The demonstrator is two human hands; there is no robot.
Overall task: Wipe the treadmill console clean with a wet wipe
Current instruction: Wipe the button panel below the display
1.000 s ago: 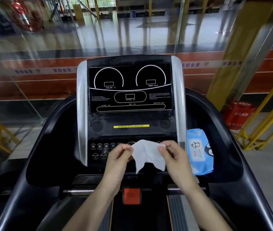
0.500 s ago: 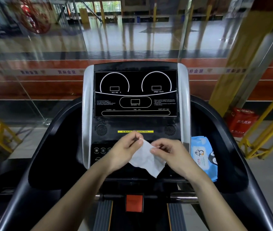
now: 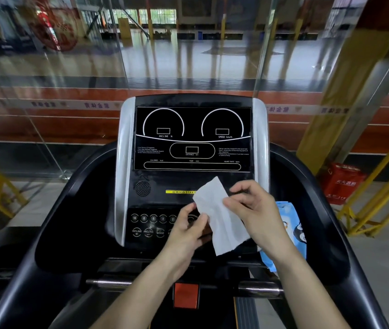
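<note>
The left hand (image 3: pixel 186 230) pinches the wipe's (image 3: pixel 219 219) left edge between thumb and fingers; the right hand (image 3: pixel 255 210) grips its right edge the same way — the white sheet stretched between them, tilted, one corner up, one hanging down. The wipe is held in front of the console's (image 3: pixel 192 138) lower part, covering part of the yellow strip (image 3: pixel 180 192) and the button rows (image 3: pixel 153 225). Whether it touches the panel, I cannot tell. A blue pack (image 3: pixel 291 224) lies just right of the console, behind the right wrist.
</note>
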